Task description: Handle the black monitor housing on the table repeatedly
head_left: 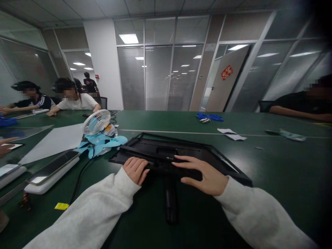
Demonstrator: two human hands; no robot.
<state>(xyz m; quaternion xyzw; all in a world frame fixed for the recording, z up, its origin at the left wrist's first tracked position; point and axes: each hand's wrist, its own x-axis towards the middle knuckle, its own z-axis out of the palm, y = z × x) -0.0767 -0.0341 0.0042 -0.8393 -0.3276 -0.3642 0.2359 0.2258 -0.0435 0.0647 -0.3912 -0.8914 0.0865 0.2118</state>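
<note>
A black computer monitor (189, 147) with a small light logo lies back side up on the green table in front of me. A dark stem (170, 204), like a stand neck, reaches from its near side towards me. My left hand (135, 170) curls its fingers over the near edge of the monitor, left of the middle. Across from it, my right hand (199, 173) has its fingers on top of the dark near part and its thumb lower down, that part lying between them. The undersides of both grips are hidden.
Left of the monitor are a white fan (97, 122), light-blue fan blades (101, 143), a dark cable (79, 180) and a phone (55, 167) on a white block. Blue gloves (211, 117) and folded paper (231, 134) lie farther back. Other people sit around the table.
</note>
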